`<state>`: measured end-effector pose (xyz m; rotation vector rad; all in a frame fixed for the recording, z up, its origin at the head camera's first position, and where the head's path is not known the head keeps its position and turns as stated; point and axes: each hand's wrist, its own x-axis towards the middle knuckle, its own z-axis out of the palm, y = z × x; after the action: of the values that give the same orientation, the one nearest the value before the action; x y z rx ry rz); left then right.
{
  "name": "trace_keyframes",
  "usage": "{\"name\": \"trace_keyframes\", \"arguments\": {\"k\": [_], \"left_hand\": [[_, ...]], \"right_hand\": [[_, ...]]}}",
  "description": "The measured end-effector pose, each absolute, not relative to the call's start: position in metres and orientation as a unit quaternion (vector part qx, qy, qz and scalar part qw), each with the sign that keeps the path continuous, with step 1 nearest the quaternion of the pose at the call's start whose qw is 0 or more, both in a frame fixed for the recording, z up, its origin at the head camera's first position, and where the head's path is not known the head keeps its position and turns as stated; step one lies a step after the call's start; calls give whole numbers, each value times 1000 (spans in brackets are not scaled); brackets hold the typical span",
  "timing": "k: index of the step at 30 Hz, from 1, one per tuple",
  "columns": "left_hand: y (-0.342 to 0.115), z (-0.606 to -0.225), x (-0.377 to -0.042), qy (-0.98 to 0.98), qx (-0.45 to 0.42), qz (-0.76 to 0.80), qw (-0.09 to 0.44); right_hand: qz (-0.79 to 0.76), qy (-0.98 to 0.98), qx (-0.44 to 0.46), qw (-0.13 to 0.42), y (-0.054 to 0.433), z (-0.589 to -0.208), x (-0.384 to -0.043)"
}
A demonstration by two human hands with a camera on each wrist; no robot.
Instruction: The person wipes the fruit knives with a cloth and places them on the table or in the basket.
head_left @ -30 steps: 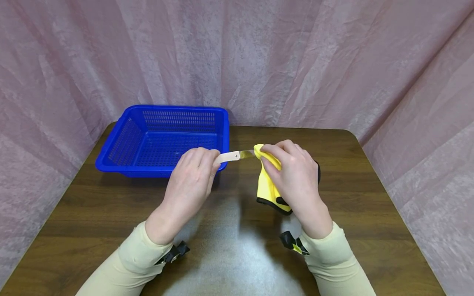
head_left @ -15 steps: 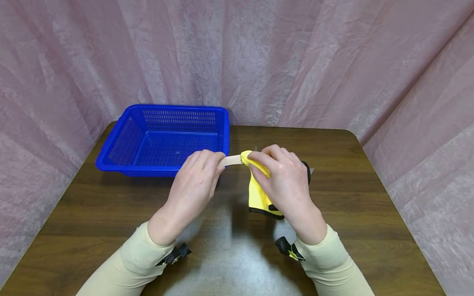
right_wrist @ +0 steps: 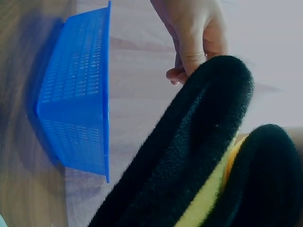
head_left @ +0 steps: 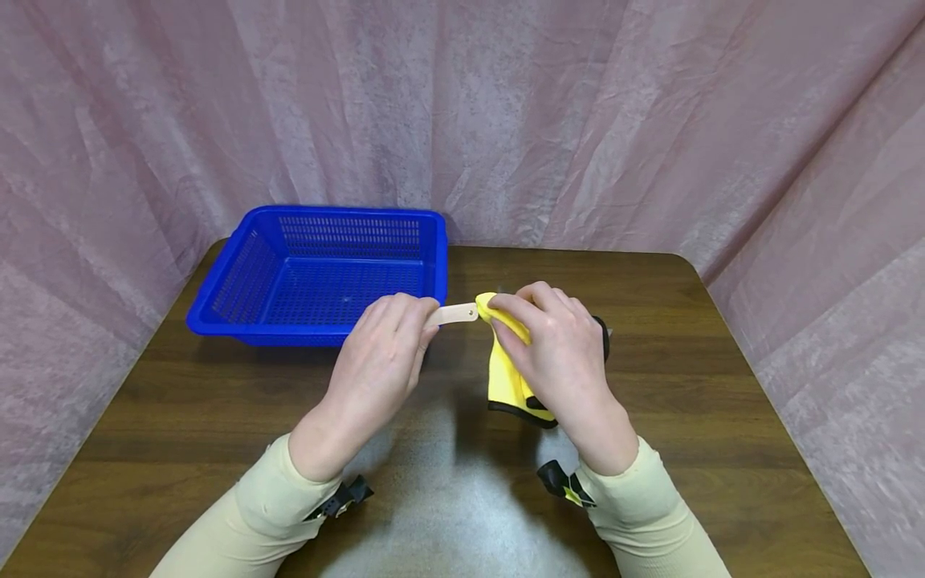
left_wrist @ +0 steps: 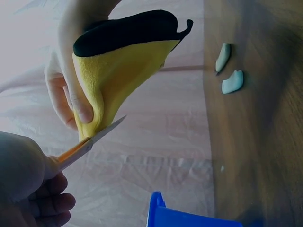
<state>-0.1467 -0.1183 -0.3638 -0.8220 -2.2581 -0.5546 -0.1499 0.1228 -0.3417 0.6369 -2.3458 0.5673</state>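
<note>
A small knife with a pale handle point(head_left: 457, 314) is gripped in my left hand point(head_left: 379, 345), its handle pointing right. My right hand point(head_left: 560, 353) pinches a yellow cloth point(head_left: 507, 377) with black edging around the knife, just past the handle's end. From the head view the blade is covered by the cloth and fingers. In the left wrist view, the bare blade point(left_wrist: 109, 130) emerges beside the pinched cloth. The cloth's loose part hangs below my right hand, and its dark side fills much of the right wrist view.
A blue plastic basket point(head_left: 442, 241) stands at the back left of the wooden table point(head_left: 694, 385), close to my left hand. Two small pale objects, one greenish point(left_wrist: 223, 57) and one whitish point(left_wrist: 233, 82), lie on the table in the left wrist view. Pink curtains point(head_left: 549, 120) hang behind.
The right hand and cloth have slid left along the blade to the handle, then back right slightly, so the handle's end shows again. The left hand has shifted a little to the right.
</note>
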Motion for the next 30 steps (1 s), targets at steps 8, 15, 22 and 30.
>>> {"name": "trace_keyframes", "arguments": {"k": [8, 15, 22, 30], "left_hand": [[-118, -363, -146, -865, -314, -210, 331], [-119, -363, -146, -868, -308, -207, 330], [-119, -362, -147, -864, -301, -207, 347], [-121, -361, -147, -866, -292, -210, 347]], "right_hand": [[217, -896, 230, 311, 125, -343, -151], [215, -901, 219, 307, 128, -343, -154], [214, -907, 202, 300, 132, -343, -154], [211, -915, 182, 292, 136, -342, -157]]}}
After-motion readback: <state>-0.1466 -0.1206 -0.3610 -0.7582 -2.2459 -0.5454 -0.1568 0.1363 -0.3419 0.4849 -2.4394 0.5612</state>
